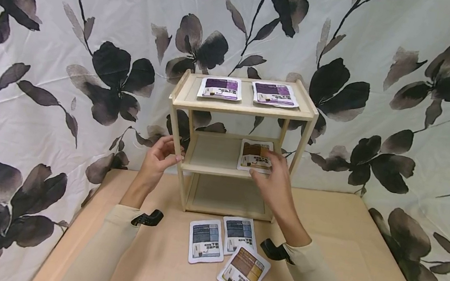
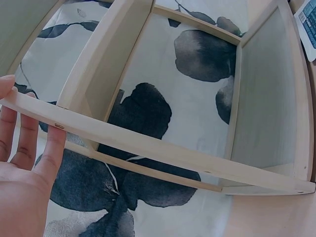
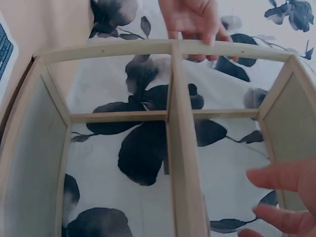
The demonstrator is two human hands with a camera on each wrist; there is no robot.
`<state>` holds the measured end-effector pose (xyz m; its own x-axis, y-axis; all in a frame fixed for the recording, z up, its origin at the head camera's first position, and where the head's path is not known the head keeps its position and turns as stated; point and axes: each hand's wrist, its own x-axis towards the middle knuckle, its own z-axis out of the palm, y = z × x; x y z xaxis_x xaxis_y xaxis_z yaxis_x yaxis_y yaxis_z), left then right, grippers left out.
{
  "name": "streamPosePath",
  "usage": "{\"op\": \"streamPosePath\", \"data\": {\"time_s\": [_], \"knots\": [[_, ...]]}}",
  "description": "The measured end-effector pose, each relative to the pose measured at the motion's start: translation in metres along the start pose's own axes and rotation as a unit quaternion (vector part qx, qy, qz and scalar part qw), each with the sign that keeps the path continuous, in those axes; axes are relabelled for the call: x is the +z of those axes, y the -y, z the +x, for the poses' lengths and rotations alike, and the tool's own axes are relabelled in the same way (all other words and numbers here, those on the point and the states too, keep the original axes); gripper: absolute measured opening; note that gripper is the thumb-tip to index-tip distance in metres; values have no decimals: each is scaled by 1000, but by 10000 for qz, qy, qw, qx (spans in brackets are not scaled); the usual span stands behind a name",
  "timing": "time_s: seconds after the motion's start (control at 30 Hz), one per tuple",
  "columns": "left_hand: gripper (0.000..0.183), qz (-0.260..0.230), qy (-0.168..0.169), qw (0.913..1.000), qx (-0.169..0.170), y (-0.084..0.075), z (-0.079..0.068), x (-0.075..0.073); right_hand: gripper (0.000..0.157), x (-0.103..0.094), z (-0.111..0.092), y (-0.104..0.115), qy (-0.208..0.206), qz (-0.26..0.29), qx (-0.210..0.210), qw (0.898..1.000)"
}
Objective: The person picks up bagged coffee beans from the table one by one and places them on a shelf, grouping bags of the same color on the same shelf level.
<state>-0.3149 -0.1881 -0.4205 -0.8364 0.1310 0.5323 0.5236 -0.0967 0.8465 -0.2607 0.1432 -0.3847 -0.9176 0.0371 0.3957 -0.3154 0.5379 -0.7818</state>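
A small wooden shelf rack (image 1: 243,110) with three tiers stands on the table. My left hand (image 1: 158,158) holds its front left post (image 2: 148,140), thumb on one side and fingers on the other. On the middle tier, towards the right, lies a brown-labelled packet (image 1: 248,155). My right hand (image 1: 273,174) is over that packet in the head view, with fingertips at its right part and thumb near its front edge. In the right wrist view the right fingers (image 3: 284,177) are spread apart, and the packet does not show there.
Two purple-labelled packets (image 1: 220,88) lie side by side on the top tier. Before the rack, two blue-labelled packets (image 1: 206,241) lie on the table (image 1: 332,266), with a brown-labelled packet (image 1: 243,274) overlapping another one. A floral cloth (image 1: 397,147) hangs behind.
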Motion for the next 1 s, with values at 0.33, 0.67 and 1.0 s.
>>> {"op": "streamPosePath", "data": {"time_s": [0.33,0.67,1.0], "knots": [[49,90,-38,10000,11,-3,1,-3,37,-12,-27,0,1820,430,-133,9823],[49,41,21,10000,30,-1,0,-2,37,-4,-45,-30,2956,999,72,9500],[50,32,8,10000,8,-3,-1,1,64,4,-66,-66,3957,331,273,9174]]}}
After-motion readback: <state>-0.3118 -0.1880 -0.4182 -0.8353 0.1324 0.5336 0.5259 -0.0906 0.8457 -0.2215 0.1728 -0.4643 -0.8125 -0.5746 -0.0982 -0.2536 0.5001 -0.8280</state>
